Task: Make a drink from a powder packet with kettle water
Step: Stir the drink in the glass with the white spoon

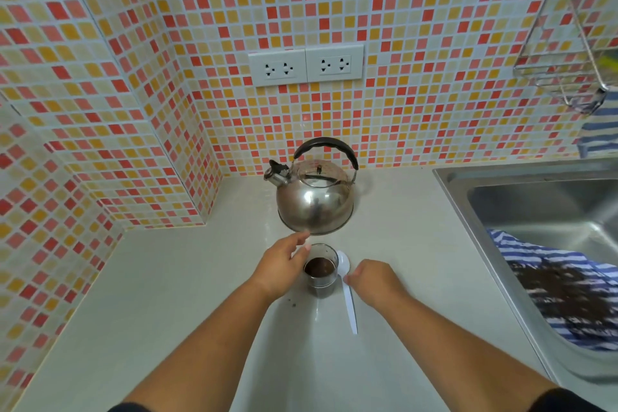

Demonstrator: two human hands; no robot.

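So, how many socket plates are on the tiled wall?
2. Both sit side by side on the back wall above the kettle: the left socket plate and the right socket plate, touching each other. Nothing is plugged in. None seems hidden.

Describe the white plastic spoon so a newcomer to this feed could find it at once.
Start at the rounded steel kettle with the black handle by the tiled wall and drop to the small clear glass of dark drink below it. The white plastic spoon lies flat on the pale counter just right of the glass, against the right hand.

Bright even light, soft shadows, fisheye edges
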